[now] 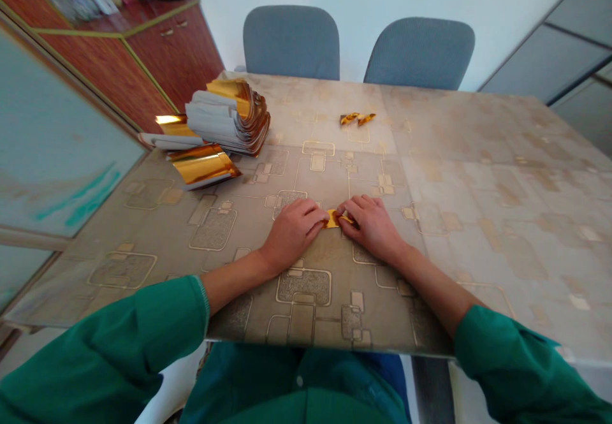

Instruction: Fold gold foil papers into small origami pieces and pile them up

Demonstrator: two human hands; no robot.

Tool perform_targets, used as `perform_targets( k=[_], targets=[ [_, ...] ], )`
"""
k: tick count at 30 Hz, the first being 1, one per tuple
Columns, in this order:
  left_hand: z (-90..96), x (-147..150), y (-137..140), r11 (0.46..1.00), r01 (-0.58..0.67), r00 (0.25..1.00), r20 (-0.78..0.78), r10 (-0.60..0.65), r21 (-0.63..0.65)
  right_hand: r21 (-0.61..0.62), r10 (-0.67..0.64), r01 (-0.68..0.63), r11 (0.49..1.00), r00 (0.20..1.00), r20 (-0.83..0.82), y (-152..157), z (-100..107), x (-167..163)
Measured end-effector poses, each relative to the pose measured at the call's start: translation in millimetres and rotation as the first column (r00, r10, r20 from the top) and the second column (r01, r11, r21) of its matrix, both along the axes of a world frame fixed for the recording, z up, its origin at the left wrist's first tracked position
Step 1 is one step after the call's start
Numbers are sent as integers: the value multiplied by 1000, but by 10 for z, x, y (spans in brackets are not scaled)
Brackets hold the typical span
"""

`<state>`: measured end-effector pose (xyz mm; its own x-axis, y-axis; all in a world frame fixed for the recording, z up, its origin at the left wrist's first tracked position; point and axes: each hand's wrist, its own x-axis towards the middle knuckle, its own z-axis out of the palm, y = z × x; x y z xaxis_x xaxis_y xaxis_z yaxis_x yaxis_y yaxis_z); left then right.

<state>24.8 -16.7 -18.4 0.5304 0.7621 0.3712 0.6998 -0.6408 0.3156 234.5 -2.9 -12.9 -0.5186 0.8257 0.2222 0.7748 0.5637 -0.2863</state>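
A small piece of folded gold foil paper (331, 219) lies between my two hands, just above the tabletop or on it; I cannot tell which. My left hand (297, 229) pinches its left end, fingers closed. At the other end, my right hand (370, 225) grips it with thumb and fingers pressed together. My fingertips hide both ends of the paper. Farther back on the table sit two folded gold paper pieces (357, 119), close together. To the left is a thick stack of gold foil paper sheets (224, 118), their grey-white backs partly showing.
Loose gold sheets (204, 162) lie in front of the stack. A patterned cloth covers the table (478, 233). Beyond it stand two grey chairs (291, 41) against the wall. A reddish-brown cabinet (167, 54) is at the back left, with assorted items on top.
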Motion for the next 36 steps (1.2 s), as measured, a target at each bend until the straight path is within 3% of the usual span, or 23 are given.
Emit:
perform_targets(
  k=[4, 7, 10, 13, 16, 20, 29, 33, 36],
  targets=[
    [19, -40, 24, 969, 199, 970, -170, -174, 145, -23, -15, 14, 1000, 1000, -23, -8, -33, 39],
    [49, -85, 42, 952, 261, 941, -260, -214, 159, -53, -42, 39, 998, 998, -55, -23, -58, 85],
    [50, -114, 69, 958, 251, 942, -262, -208, 141, -31, -58, 57, 998, 998, -31, -52, -58, 112],
    [30, -118, 96, 964, 231, 951, -242, -194, 135, 89, -54, 50, 995, 998, 37, -87, -24, 87],
    [28, -113, 111, 958, 239, 948, -253, -194, 162, 206, 69, -91, 974, 991, 112, -111, 24, 36],
    [38, -152, 104, 942, 283, 934, -277, -226, 184, 217, 163, -198, 956, 972, 168, -140, 39, 45],
    [15, -217, 113, 965, 195, 967, -203, -158, 178, 148, 147, -169, 974, 978, 149, -215, 24, 118],
    [47, -137, 132, 968, 191, 974, -154, -167, 161, 133, 31, -47, 990, 993, 115, -102, 30, -78],
    [44, -151, 122, 977, 171, 979, -132, -154, 125, 196, -15, -9, 981, 992, 125, -36, -21, -145]
  ],
)
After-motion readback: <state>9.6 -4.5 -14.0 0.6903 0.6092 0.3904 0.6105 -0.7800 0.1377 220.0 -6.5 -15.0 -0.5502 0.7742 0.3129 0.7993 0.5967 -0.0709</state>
